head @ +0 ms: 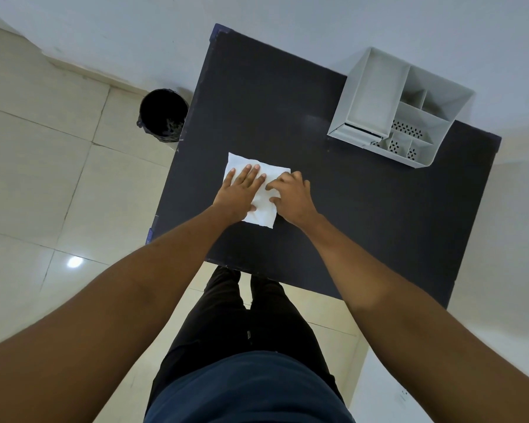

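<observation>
Now our straight left fingers (252, 174) press the napkin (261, 213) onto the table (348, 227); curled right fingers (273, 186), just beside, pinch it.

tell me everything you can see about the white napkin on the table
The white napkin looks like thin, soft paper, roughly square and slightly creased. It lies flat on the dark table, towards the table's left side, and sits skewed to the table's edges. The left hand presses flat on its left half with straight fingers. The right hand, fingers curled, appears to pinch it at its right edge. Nothing else touches it.
</observation>
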